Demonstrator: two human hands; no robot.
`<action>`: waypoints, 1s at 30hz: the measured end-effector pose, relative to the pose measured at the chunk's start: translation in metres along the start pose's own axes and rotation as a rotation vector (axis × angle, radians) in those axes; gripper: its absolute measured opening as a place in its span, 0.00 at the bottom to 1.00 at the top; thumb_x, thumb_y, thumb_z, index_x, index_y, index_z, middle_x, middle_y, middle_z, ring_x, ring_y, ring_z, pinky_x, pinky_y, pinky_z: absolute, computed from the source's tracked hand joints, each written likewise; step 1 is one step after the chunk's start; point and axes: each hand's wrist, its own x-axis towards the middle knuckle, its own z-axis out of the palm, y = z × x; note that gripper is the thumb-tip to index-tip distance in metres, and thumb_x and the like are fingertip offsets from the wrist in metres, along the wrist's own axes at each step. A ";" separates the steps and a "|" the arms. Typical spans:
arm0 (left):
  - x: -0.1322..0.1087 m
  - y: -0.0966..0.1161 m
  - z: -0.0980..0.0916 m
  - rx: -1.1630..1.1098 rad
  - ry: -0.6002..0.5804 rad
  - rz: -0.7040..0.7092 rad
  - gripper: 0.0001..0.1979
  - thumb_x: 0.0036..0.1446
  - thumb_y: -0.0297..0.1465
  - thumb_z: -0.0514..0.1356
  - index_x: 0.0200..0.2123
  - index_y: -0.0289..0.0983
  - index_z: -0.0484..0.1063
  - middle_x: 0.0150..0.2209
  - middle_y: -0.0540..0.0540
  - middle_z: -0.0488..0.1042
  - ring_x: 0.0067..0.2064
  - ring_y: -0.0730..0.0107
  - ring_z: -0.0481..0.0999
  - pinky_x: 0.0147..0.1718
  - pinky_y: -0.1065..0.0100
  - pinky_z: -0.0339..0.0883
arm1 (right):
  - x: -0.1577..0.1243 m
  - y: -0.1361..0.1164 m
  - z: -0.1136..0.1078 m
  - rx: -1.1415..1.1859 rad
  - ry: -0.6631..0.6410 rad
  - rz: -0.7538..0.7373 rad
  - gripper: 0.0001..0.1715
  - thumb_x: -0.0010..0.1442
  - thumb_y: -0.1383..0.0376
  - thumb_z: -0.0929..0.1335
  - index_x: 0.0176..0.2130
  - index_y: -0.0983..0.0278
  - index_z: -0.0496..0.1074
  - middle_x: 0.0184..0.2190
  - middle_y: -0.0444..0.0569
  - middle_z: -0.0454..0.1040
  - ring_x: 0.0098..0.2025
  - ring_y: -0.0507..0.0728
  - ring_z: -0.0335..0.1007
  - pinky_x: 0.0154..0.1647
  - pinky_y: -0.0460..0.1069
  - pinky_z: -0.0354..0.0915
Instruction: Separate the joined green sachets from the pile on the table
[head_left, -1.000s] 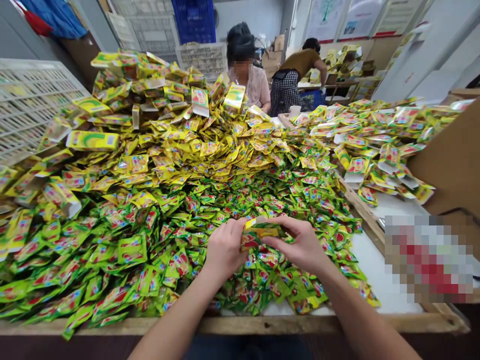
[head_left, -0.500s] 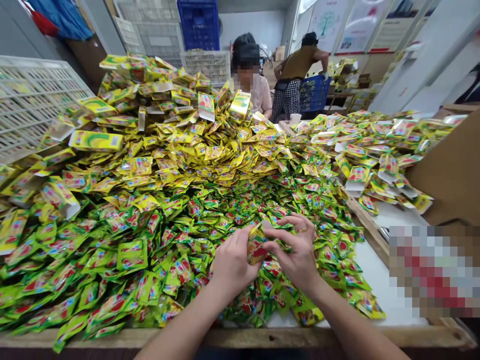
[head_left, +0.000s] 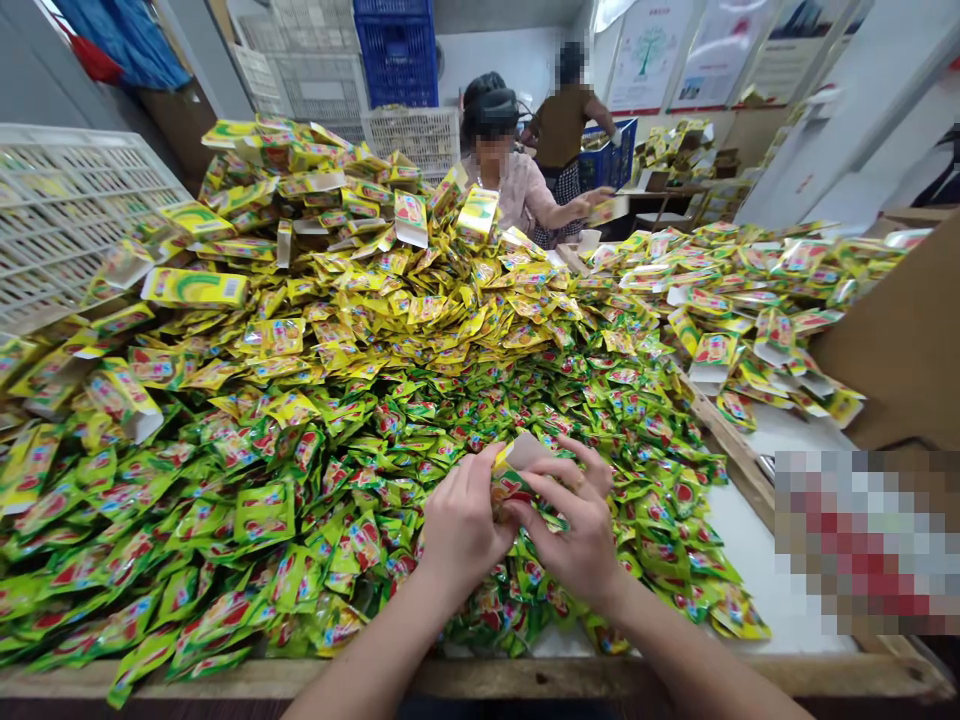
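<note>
In front of me, over the heap, I hold a small printed carton (head_left: pixel 512 484) with a pale grey flap standing up at its top. My left hand (head_left: pixel 466 520) is wrapped round the carton's left side. My right hand (head_left: pixel 571 515) has thumb and fingers pressed on its right side and flap. Whether anything lies inside the carton is hidden. Beneath both hands spread many green sachets (head_left: pixel 266 512) with red fruit prints. Behind these lie yellow sachets (head_left: pixel 427 310).
Yellow cartons (head_left: pixel 195 287) pile up at the back left beside a white crate (head_left: pixel 75 210). More cartons (head_left: pixel 716 355) lie beyond a wooden divider (head_left: pixel 727 450) at right, near a cardboard box (head_left: pixel 892 350). A co-worker (head_left: pixel 510 185) sits opposite; another person (head_left: pixel 562 125) stands behind.
The carton has turned in my hands, and its grey flap shows larger now. My right hand has shifted slightly left. The seated co-worker has stretched an arm out, holding a carton.
</note>
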 end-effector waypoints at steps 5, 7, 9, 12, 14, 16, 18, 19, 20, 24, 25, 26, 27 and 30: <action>0.003 -0.007 -0.004 0.024 -0.111 0.076 0.23 0.50 0.29 0.58 0.51 0.38 0.63 0.37 0.45 0.75 0.36 0.61 0.74 0.33 0.63 0.68 | 0.006 0.006 -0.003 0.232 -0.365 0.269 0.04 0.54 0.63 0.70 0.30 0.56 0.77 0.35 0.45 0.80 0.48 0.66 0.71 0.59 0.72 0.40; 0.007 -0.009 -0.010 -0.033 -0.095 0.049 0.24 0.49 0.35 0.62 0.51 0.39 0.64 0.39 0.44 0.75 0.40 0.58 0.74 0.38 0.60 0.67 | 0.009 0.010 -0.003 0.327 -0.333 0.350 0.05 0.55 0.61 0.69 0.30 0.56 0.77 0.33 0.45 0.80 0.41 0.63 0.74 0.60 0.70 0.44; 0.011 -0.009 -0.015 -0.179 -0.066 -0.069 0.29 0.48 0.40 0.64 0.53 0.39 0.62 0.45 0.42 0.73 0.46 0.56 0.72 0.44 0.56 0.66 | 0.012 0.013 -0.003 0.454 -0.240 0.443 0.08 0.55 0.58 0.69 0.33 0.58 0.77 0.33 0.46 0.80 0.38 0.61 0.75 0.55 0.65 0.58; 0.013 -0.010 -0.017 -0.544 -0.146 -0.309 0.24 0.55 0.41 0.58 0.53 0.37 0.61 0.44 0.42 0.73 0.42 0.63 0.74 0.41 0.62 0.68 | 0.015 0.017 -0.001 0.610 -0.177 0.528 0.13 0.55 0.56 0.69 0.37 0.61 0.75 0.35 0.50 0.79 0.37 0.59 0.75 0.42 0.56 0.70; 0.012 -0.009 -0.015 -0.725 -0.182 -0.392 0.17 0.58 0.38 0.55 0.47 0.36 0.64 0.40 0.44 0.74 0.37 0.67 0.75 0.37 0.66 0.69 | 0.016 0.017 0.000 0.613 -0.100 0.522 0.17 0.52 0.57 0.71 0.41 0.61 0.73 0.36 0.50 0.78 0.39 0.58 0.74 0.43 0.54 0.70; 0.011 -0.009 -0.014 -0.795 -0.139 -0.408 0.14 0.57 0.38 0.56 0.44 0.36 0.65 0.41 0.44 0.74 0.38 0.67 0.75 0.37 0.66 0.69 | 0.017 0.017 -0.001 0.594 0.048 0.512 0.30 0.46 0.59 0.75 0.48 0.59 0.68 0.40 0.49 0.75 0.42 0.57 0.74 0.45 0.53 0.70; 0.009 -0.008 -0.015 -0.803 -0.116 -0.398 0.14 0.57 0.38 0.56 0.43 0.36 0.65 0.41 0.43 0.74 0.40 0.66 0.75 0.38 0.66 0.69 | 0.019 0.017 -0.005 0.648 0.041 0.554 0.41 0.41 0.60 0.77 0.53 0.58 0.63 0.43 0.48 0.73 0.42 0.56 0.74 0.42 0.52 0.71; 0.009 -0.009 -0.017 -0.799 -0.138 -0.387 0.14 0.57 0.39 0.55 0.43 0.37 0.65 0.40 0.44 0.74 0.39 0.66 0.75 0.38 0.65 0.69 | 0.021 0.019 -0.008 0.703 -0.082 0.602 0.40 0.41 0.59 0.77 0.52 0.59 0.64 0.42 0.48 0.74 0.38 0.56 0.75 0.36 0.50 0.73; 0.009 -0.009 -0.018 -0.795 -0.177 -0.370 0.15 0.58 0.39 0.54 0.44 0.37 0.64 0.38 0.45 0.74 0.38 0.66 0.75 0.37 0.65 0.69 | 0.024 0.021 -0.013 0.755 -0.258 0.656 0.36 0.43 0.58 0.76 0.50 0.61 0.66 0.38 0.47 0.75 0.34 0.55 0.76 0.30 0.49 0.72; 0.010 -0.015 -0.020 -0.774 -0.255 -0.319 0.23 0.60 0.41 0.52 0.54 0.37 0.55 0.42 0.42 0.73 0.37 0.67 0.74 0.36 0.63 0.70 | 0.061 0.048 -0.048 0.616 -0.690 0.741 0.20 0.45 0.57 0.75 0.35 0.68 0.75 0.25 0.49 0.78 0.21 0.54 0.73 0.19 0.47 0.68; 0.010 -0.017 -0.020 -0.752 -0.226 -0.327 0.24 0.59 0.41 0.52 0.56 0.37 0.53 0.45 0.41 0.71 0.38 0.66 0.74 0.37 0.62 0.70 | 0.079 0.059 -0.062 0.497 -0.611 0.721 0.19 0.44 0.58 0.75 0.33 0.69 0.75 0.24 0.50 0.78 0.21 0.54 0.73 0.19 0.47 0.68; 0.011 -0.018 -0.020 -0.719 -0.186 -0.340 0.25 0.59 0.41 0.53 0.56 0.38 0.53 0.47 0.40 0.70 0.39 0.66 0.74 0.38 0.61 0.70 | 0.100 0.070 -0.078 0.375 -0.477 0.694 0.18 0.43 0.59 0.76 0.31 0.69 0.76 0.23 0.52 0.78 0.19 0.55 0.72 0.18 0.48 0.67; 0.011 -0.019 -0.019 -0.680 -0.146 -0.353 0.25 0.59 0.40 0.53 0.56 0.38 0.53 0.48 0.39 0.69 0.39 0.66 0.74 0.39 0.60 0.70 | 0.124 0.082 -0.094 0.250 -0.253 0.638 0.17 0.43 0.59 0.76 0.28 0.70 0.75 0.22 0.52 0.77 0.19 0.55 0.72 0.18 0.49 0.67; 0.011 -0.020 -0.019 -0.598 -0.068 -0.358 0.23 0.58 0.39 0.54 0.55 0.39 0.55 0.48 0.40 0.69 0.38 0.67 0.74 0.40 0.59 0.70 | 0.190 0.108 -0.138 0.039 0.254 0.485 0.18 0.57 0.55 0.66 0.33 0.68 0.74 0.31 0.57 0.77 0.30 0.55 0.75 0.28 0.51 0.67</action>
